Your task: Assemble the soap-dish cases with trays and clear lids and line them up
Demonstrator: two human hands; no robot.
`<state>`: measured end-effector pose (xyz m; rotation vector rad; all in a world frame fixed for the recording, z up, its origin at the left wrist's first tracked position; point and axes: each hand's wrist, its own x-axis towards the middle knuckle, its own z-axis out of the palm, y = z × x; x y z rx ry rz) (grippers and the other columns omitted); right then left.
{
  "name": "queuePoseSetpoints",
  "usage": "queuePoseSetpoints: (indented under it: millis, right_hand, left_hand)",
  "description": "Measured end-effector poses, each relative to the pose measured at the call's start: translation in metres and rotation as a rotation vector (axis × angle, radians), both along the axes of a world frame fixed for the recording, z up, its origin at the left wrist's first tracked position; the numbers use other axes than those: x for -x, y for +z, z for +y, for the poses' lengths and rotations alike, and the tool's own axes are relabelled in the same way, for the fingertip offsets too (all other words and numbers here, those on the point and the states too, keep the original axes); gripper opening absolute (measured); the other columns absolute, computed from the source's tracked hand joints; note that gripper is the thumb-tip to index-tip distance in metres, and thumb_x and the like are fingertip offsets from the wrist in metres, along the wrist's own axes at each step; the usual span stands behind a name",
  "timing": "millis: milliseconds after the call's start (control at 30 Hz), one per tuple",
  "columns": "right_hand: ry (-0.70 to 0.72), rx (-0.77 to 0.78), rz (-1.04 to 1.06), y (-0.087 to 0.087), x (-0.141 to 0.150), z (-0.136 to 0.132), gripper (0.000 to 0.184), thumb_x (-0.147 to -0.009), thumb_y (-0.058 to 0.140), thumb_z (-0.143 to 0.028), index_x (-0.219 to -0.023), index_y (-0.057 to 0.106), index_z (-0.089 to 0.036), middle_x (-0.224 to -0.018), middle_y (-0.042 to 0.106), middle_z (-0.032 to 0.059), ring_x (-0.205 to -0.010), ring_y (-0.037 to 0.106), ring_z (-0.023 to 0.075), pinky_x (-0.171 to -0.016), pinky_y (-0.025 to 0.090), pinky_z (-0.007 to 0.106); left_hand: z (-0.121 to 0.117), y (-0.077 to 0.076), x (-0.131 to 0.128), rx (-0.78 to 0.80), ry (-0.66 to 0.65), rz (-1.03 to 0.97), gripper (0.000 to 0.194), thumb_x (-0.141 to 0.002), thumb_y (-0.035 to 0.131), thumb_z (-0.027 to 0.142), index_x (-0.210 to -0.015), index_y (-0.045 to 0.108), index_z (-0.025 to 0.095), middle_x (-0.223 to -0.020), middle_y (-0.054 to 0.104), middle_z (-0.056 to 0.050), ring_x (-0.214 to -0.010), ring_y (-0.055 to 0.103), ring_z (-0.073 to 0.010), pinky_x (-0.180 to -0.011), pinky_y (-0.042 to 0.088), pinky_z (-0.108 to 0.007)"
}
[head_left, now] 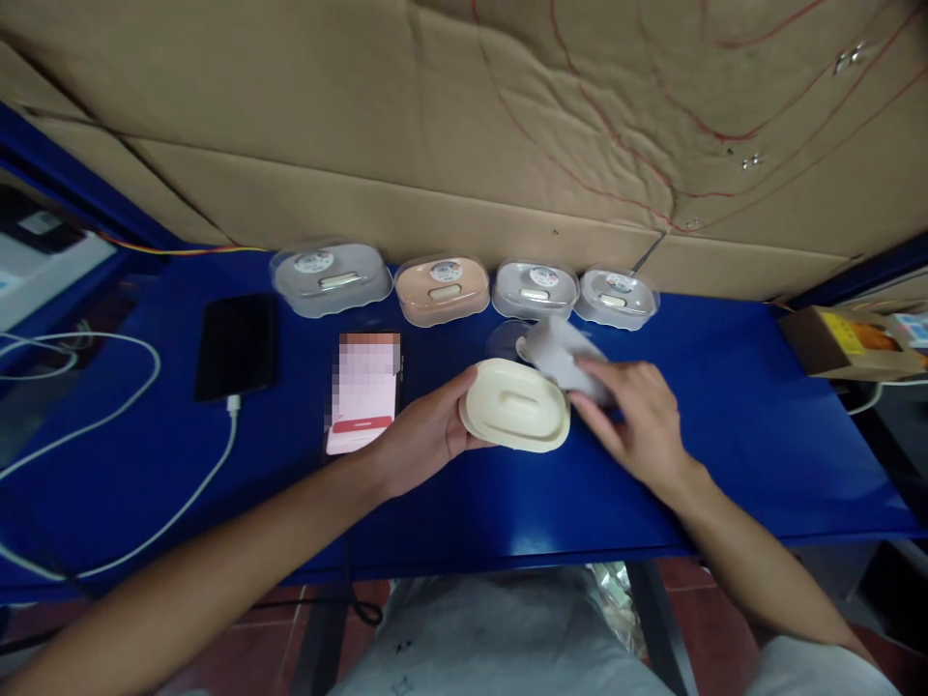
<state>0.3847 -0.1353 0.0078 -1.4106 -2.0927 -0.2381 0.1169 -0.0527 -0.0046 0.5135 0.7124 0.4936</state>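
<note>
A cream oval box (516, 406) with a raised oblong ridge on its upper face is held by my left hand (442, 425), thumb on the rim and fingers beneath. Just right of it, my right hand (642, 416) pinches a pale grey piece (569, 358), smeared by motion, so its exact kind is unclear. Behind that piece, a clear plastic cover (507, 340) with a round label lies partly hidden on the blue table (464, 512). I cannot tell whether the grey piece touches the cover.
Along the cardboard wall (326, 164) stand several oval boxes under clear covers, including a peach one (444, 290) and a grey one (332, 280). A lit phone (366, 387) lies left of my hands. Farther left is a black device (237, 348) with a white cable (217, 459). A carton (826, 343) sits far right.
</note>
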Motion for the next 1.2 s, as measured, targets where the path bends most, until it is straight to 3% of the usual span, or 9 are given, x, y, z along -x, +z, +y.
queuePoseSetpoints:
  millis: [200,333,467,700,833,933,1033,1100,1200]
  right_hand:
    - [0.306,-0.009,-0.032,-0.01,0.029,-0.01,0.079,-0.104,0.071,-0.021,-0.171,0.032,-0.038,-0.119,0.082,0.0004,-0.104,0.075,0.0236,-0.085,0.057,0.04]
    - [0.341,-0.013,-0.027,-0.014,0.032,-0.008,0.074,-0.105,0.068,-0.017,-0.17,0.036,-0.035,-0.117,0.081,0.0017,-0.106,0.075,0.0225,-0.088,0.058,0.039]
    - [0.364,-0.028,-0.046,-0.018,0.034,-0.005,0.068,-0.106,0.067,-0.018,-0.167,0.041,-0.031,-0.116,0.081,0.0032,-0.109,0.075,0.0228,-0.093,0.058,0.039]
    - [0.356,-0.017,-0.071,-0.025,0.032,-0.004,0.064,-0.107,0.065,-0.025,-0.167,0.041,-0.027,-0.127,0.078,0.0072,-0.12,0.072,0.0256,-0.107,0.056,0.043]
    - [0.183,0.008,0.124,-0.029,0.022,0.004,0.059,-0.111,0.053,-0.036,-0.168,0.038,-0.03,-0.144,0.068,0.0124,-0.137,0.064,0.0317,-0.113,0.053,0.051]
    - [0.013,0.14,0.114,-0.036,0.013,0.014,0.056,-0.113,0.049,-0.041,-0.166,0.038,-0.03,-0.167,0.049,0.0164,-0.157,0.046,0.0372,-0.123,0.043,0.061]
    - [-0.055,0.263,0.001,-0.046,0.007,0.022,0.063,-0.109,0.054,-0.056,-0.163,0.041,-0.026,-0.18,0.027,0.0202,-0.167,0.026,0.0434,-0.127,0.031,0.071]
    - [-0.078,0.313,-0.015,-0.051,0.006,0.025,0.069,-0.105,0.058,-0.064,-0.16,0.045,-0.024,-0.178,0.029,0.0227,-0.166,0.029,0.0447,-0.126,0.032,0.073]
    - [-0.122,0.341,0.063,-0.053,0.003,0.027,0.067,-0.099,0.065,-0.069,-0.145,0.055,-0.021,-0.163,0.053,0.025,-0.151,0.053,0.0451,-0.116,0.047,0.07]
  left_hand:
    - [-0.005,-0.003,-0.002,-0.023,-0.065,-0.15,0.042,-0.11,0.056,0.052,-0.136,0.074,0.023,-0.139,0.076,-0.012,-0.13,0.07,-0.0318,-0.099,0.063,-0.044]
    - [-0.006,-0.001,-0.002,-0.099,-0.047,-0.177,0.05,-0.103,0.067,0.059,-0.138,0.072,0.025,-0.139,0.074,-0.012,-0.121,0.071,-0.0297,-0.094,0.064,-0.04]
    - [-0.007,0.002,-0.001,-0.143,0.008,-0.12,0.041,-0.096,0.08,0.042,-0.134,0.073,0.027,-0.132,0.077,-0.01,-0.106,0.074,-0.0237,-0.086,0.064,-0.033]
    - [-0.004,0.007,-0.002,-0.157,0.081,-0.09,0.033,-0.096,0.074,0.035,-0.126,0.074,0.021,-0.121,0.08,-0.01,-0.106,0.075,-0.027,-0.084,0.065,-0.035]
    - [0.015,0.014,0.006,-0.2,0.325,-0.011,0.026,-0.1,0.062,0.032,-0.117,0.076,0.018,-0.116,0.082,-0.008,-0.11,0.075,-0.0276,-0.083,0.066,-0.035]
    - [0.034,0.02,0.015,-0.271,0.569,0.027,0.028,-0.104,0.052,0.032,-0.114,0.075,0.02,-0.116,0.082,-0.005,-0.112,0.075,-0.0277,-0.083,0.068,-0.038]
    - [0.044,0.021,0.021,-0.327,0.614,0.033,0.026,-0.104,0.054,0.036,-0.114,0.074,0.023,-0.119,0.081,-0.004,-0.113,0.076,-0.0278,-0.081,0.068,-0.037]
    - [0.046,0.018,0.021,-0.311,0.59,0.042,0.025,-0.104,0.056,0.038,-0.115,0.074,0.023,-0.116,0.081,-0.003,-0.109,0.076,-0.0267,-0.078,0.068,-0.036]
    - [0.044,0.012,0.017,-0.25,0.557,0.075,0.024,-0.104,0.057,0.04,-0.11,0.074,0.024,-0.104,0.082,-0.002,-0.101,0.077,-0.0244,-0.072,0.066,-0.032]
